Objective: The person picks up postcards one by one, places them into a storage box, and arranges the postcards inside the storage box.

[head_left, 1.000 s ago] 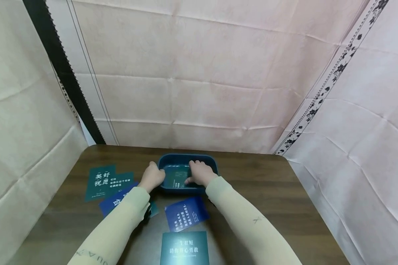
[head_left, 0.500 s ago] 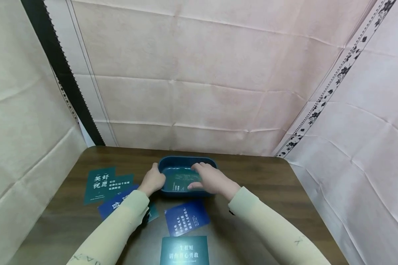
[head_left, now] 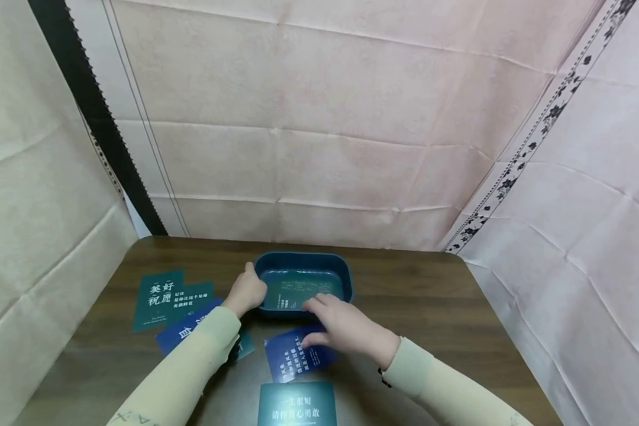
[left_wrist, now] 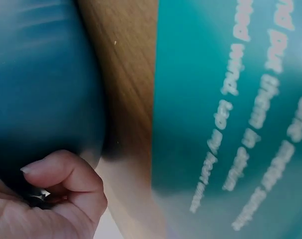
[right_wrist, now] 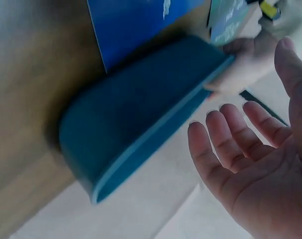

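A dark blue plastic tray [head_left: 344, 270] stands at the far middle of the table, with a green card [head_left: 298, 290] lying inside. My left hand [head_left: 247, 291] grips the tray's left end, its thumb bent over the rim in the left wrist view. My right hand [head_left: 346, 328] hovers in front of the tray, above a blue card [head_left: 283, 354] with white writing. In the right wrist view its fingers [right_wrist: 226, 134] are spread and loosely bent, with nothing held. Nearer the front lies a teal card [head_left: 297, 405].
To the left, green cards [head_left: 157, 302] overlap a blue card [head_left: 183, 331], partly hidden by the left sleeve. Another green card [head_left: 247, 346] shows beside that sleeve. Pale cloth [head_left: 319, 148] hangs behind the wooden table [head_left: 431, 307] and at both sides.
My right hand has come out of the tray and moved toward the front, over the blue card, baring the green card inside. My left hand has stayed on the tray's left end.
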`<state>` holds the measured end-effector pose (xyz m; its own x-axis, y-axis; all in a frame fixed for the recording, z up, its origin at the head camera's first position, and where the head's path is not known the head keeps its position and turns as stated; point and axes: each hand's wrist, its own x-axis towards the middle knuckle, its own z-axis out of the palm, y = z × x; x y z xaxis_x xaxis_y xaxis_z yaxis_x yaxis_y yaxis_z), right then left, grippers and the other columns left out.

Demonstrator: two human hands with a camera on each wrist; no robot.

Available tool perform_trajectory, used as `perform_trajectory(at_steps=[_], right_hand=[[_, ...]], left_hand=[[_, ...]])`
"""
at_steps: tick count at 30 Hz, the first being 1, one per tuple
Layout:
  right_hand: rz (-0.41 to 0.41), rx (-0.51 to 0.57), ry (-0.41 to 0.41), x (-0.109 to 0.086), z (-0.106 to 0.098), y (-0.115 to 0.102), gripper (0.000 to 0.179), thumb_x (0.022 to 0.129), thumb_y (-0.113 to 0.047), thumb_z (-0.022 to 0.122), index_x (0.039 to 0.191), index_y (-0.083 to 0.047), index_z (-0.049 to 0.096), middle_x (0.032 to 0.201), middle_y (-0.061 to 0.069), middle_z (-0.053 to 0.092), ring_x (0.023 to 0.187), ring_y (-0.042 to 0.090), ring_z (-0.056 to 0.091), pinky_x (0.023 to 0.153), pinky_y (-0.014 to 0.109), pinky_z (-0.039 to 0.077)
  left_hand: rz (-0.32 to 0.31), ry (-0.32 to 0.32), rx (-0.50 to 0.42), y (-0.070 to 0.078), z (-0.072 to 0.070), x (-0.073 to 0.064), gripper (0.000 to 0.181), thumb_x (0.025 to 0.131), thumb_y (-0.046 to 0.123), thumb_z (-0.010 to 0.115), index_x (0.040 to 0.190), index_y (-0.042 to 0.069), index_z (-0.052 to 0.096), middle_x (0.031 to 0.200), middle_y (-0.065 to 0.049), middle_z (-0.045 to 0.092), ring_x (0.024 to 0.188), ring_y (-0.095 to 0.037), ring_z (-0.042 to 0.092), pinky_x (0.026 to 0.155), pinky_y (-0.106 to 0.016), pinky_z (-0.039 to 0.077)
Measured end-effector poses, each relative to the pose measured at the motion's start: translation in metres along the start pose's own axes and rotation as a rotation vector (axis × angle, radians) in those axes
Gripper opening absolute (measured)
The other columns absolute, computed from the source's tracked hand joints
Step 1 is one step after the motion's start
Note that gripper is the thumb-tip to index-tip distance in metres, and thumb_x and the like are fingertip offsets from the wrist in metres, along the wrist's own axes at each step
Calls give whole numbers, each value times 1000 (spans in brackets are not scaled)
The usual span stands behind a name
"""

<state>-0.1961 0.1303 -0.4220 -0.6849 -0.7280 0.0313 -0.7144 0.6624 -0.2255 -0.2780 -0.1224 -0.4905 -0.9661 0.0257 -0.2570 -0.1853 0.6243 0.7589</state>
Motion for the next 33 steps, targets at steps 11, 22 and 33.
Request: perform_trajectory(at_steps=[11,22,33], right_hand=[[71,-41,-156,2,36,-3,56,84,-49,70,128,-17,56,114,-4,57,101,10,53,91,33,48],[109,-106,-236,8,51,0,61,81,-49,74,131,-20,54,118,-3,55,107,15,51,94,37,46],[142,-85,-259,12,55,0,68,75,-47,80,132,-20,53,122,-3,54,114,16,50,99,39,42]], left_hand=[[5,10,14,2,2,2,69,98,11,37,151,-3,-5,150,-30,27,133,-42,35,104,-58,32],[-25,12,-3,3,0,3,71,97,10,40,152,-2,-5,149,-31,26,132,-43,36,103,-59,32],[-19,18,2,1,2,0,71,97,10,41,151,-3,-5,147,-32,31,128,-43,40,101,-59,35]])
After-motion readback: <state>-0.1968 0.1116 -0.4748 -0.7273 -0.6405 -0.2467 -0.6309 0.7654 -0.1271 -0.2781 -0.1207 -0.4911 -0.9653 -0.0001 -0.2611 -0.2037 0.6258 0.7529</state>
